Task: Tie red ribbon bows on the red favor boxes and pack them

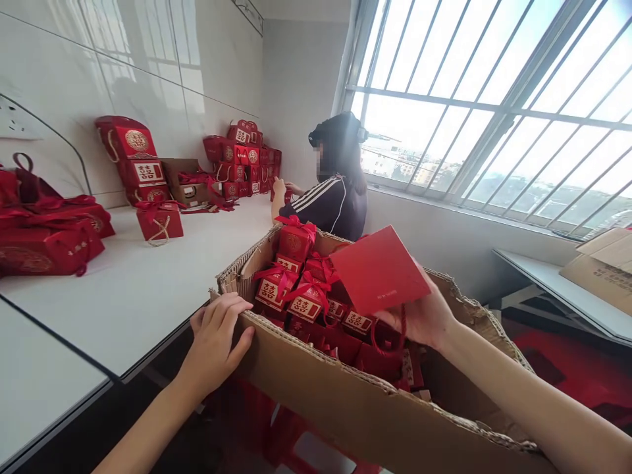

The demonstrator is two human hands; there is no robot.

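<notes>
My right hand [433,317] holds a red gift box [380,270] above a large cardboard box [326,388], its flat face with faint small print turned toward me. A red cord hangs below it. With fingers curled over the near left corner, my left hand [220,342] grips the cardboard box's rim. Inside lie many small red boxes with ribbon bows and gold double-happiness labels, such as this labelled one [306,304]. The fingertips of my right hand are partly hidden behind the gift box.
On the white table [197,270] at left stand a single red box [160,222], a stack of red boxes [141,161] and an open carton [185,181]. A co-worker [330,191] handles a red box beyond. A barred window [469,112] is at right.
</notes>
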